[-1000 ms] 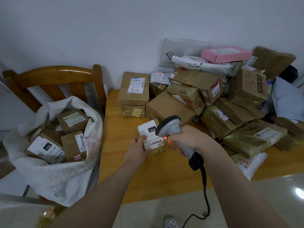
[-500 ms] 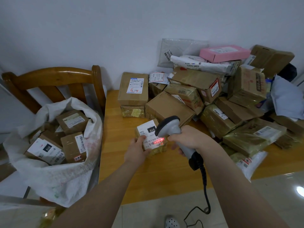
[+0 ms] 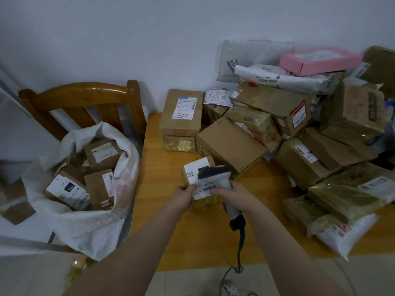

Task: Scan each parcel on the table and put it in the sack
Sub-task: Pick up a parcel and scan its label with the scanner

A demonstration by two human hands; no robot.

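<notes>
Parcel (image 3: 193, 170) in left hand (image 3: 181, 197); scanner (image 3: 213, 173) in right hand (image 3: 237, 196), seemingly touching.

Both bare forearms extended forward, left hand (image 3: 183, 196) pinching parcel (image 3: 195, 167) edge, right hand (image 3: 237, 197) curled round scanner (image 3: 222, 180) handle, hands near each other

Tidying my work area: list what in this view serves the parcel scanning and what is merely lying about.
In the job:
small parcel in the left hand
scanner in the right hand
sack, part filled
parcels piled on the table

Lying about:
wooden chair
spotted slipper
</notes>
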